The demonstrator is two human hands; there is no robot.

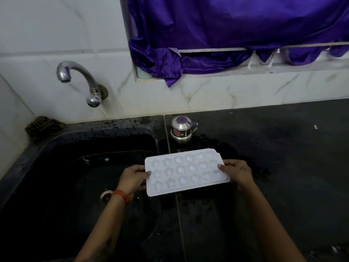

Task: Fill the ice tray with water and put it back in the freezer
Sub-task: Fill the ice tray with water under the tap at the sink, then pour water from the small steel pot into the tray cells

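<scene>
My left hand (133, 178) and right hand (237, 172) grip the white ice tray's (186, 172) short ends, level above the black sink's (56, 140) right edge.

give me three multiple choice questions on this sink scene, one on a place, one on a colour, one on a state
1. Where is the small steel pot?
A. on the counter behind the ice tray
B. inside the sink
C. on the window ledge

2. What colour is the curtain?
A. green
B. purple
C. white

3. How is the ice tray held?
A. by one hand only
B. lying free on the counter
C. by both hands, one at each short end

Answers:
1 A: it stands on the dark counter beyond the tray.
2 B: the cloth over the window is purple.
3 C: the left hand and right hand each grip one end.
</scene>
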